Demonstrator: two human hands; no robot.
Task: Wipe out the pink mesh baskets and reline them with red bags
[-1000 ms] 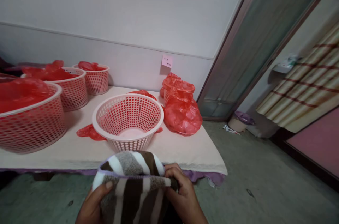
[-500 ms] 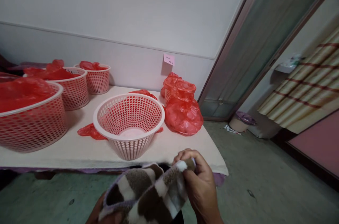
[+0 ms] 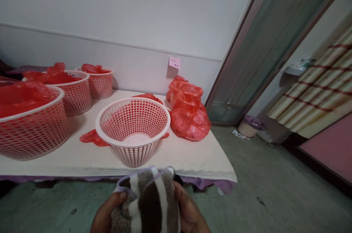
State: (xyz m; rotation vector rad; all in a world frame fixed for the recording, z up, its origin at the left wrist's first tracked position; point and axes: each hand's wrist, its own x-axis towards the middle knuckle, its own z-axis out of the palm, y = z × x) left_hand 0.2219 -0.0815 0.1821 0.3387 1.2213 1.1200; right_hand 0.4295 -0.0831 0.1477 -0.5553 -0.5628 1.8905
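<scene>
Between my two hands is a fluffy striped cloth (image 3: 150, 203) in brown, grey and white with a lilac edge, like a small towel. My left hand (image 3: 107, 211) grips its left side, thumb on the front. At the right side, my right hand (image 3: 189, 209) holds the opposite edge; its fingertips are hidden behind the cloth. The cloth is below and in front of the table edge, apart from the pink plastic basket (image 3: 134, 143) on the table. That basket stands upright, and its visible floor is bare.
Pink baskets lined with red bags (image 3: 33, 126) stand at the left on the white-covered table (image 3: 192, 156). A full red plastic bag (image 3: 190, 121) sits at the right. A pink note (image 3: 174, 62) is on the wall; a bin (image 3: 250, 126) stands on the floor.
My right hand has moved down and slightly left from the cloth's upper corner to its side. The cloth now hangs more upright and is more bunched together between my hands.
</scene>
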